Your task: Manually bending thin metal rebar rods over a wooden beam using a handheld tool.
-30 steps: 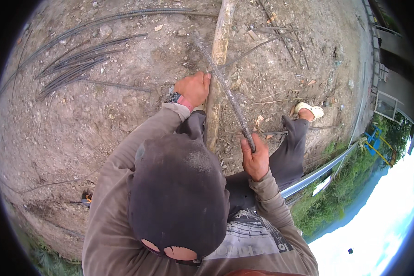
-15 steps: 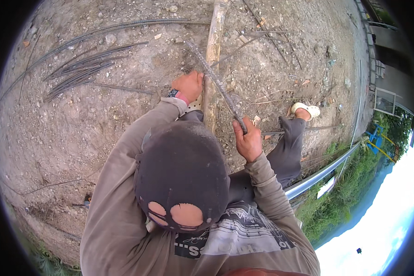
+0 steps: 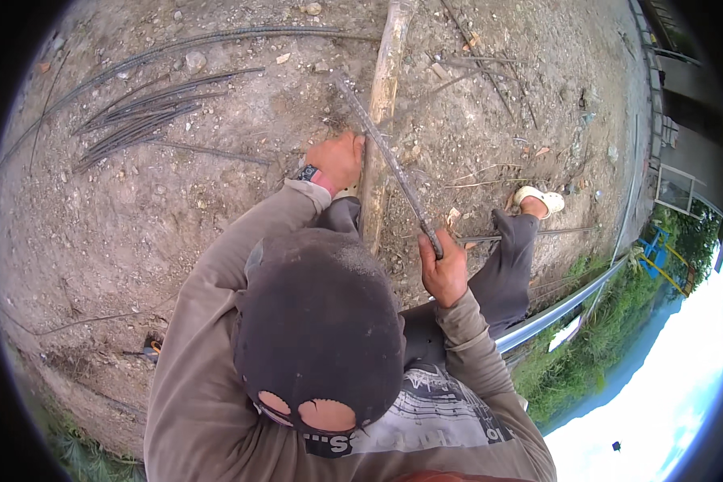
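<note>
My right hand is closed around the lower end of a rough grey metal bar. The bar slants up and left across a weathered wooden pole on the ground. On the pole's left side, my left hand has its fingers curled in, with a dark watch at the wrist; whatever it grips is hidden. A thin dark rod, smeared by motion, runs up and right from behind the bar. My raised left knee, in torn dark trousers, fills the middle.
Several cut steel rods lie in a bundle on the stony dirt at left. A long curved rebar arches above them. My right foot wears a pale clog. A metal rail edges the ground at right, with grass beyond.
My right hand and the bar's lower end have shifted slightly down and right in view. The thin rod behind the bar has become blurred. Both hands keep their closed grip.
</note>
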### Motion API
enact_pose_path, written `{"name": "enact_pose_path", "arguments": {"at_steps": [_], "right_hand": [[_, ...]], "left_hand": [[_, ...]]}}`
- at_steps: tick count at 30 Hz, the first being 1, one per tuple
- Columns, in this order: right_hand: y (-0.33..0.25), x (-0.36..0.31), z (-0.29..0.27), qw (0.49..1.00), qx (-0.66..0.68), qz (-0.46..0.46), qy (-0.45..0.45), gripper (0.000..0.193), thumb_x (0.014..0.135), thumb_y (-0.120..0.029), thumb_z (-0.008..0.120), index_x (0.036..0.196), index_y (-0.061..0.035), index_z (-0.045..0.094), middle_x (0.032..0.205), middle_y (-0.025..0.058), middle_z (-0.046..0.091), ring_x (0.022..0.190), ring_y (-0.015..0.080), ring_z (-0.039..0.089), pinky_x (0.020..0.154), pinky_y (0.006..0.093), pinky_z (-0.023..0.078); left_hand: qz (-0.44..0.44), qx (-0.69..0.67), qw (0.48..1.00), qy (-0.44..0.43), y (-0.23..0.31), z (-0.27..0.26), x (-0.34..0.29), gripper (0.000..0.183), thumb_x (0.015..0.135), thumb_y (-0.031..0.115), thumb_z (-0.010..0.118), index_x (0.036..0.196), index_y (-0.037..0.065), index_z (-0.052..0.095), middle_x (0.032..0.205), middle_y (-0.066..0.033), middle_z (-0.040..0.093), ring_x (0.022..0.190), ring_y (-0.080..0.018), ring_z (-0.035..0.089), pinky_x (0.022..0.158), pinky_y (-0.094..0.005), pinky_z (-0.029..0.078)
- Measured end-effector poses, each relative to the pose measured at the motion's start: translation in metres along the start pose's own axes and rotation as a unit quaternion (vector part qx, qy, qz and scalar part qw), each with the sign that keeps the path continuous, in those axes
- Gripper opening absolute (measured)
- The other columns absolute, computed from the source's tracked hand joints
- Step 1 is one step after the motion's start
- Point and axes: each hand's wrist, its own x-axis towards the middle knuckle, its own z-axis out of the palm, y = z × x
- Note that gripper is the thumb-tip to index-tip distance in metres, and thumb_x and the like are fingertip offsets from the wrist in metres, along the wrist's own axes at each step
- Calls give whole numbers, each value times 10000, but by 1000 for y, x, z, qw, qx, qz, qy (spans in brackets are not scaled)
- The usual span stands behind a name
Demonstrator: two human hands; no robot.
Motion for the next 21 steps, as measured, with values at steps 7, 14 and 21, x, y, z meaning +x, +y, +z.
{"name": "enact_pose_path", "arguments": {"at_steps": [7,14,21], "right_hand": [[12,-40,-31,994,34,97,-40,266,874,-211,569,729,-14,464,501,121,399,421,206,354,418,322,325],[11,-34,-19,995,47,77,-45,275,881,-186,562,707,-12,438,501,94,373,455,132,317,416,290,317],[10,-51,-32,993,11,108,-49,292,887,-194,556,696,-15,427,505,84,355,454,132,291,416,291,296]], "left_hand": [[16,-10,999,45,3,15,-17,307,892,342,434,741,88,519,573,-156,572,526,-374,567,484,-488,432],[-6,-21,998,-60,7,4,-15,367,896,384,384,814,63,542,688,-182,618,654,-384,602,601,-494,468],[24,-11,1000,-4,1,15,-16,330,893,363,409,778,81,537,603,-158,594,564,-367,585,524,-478,453]]}}
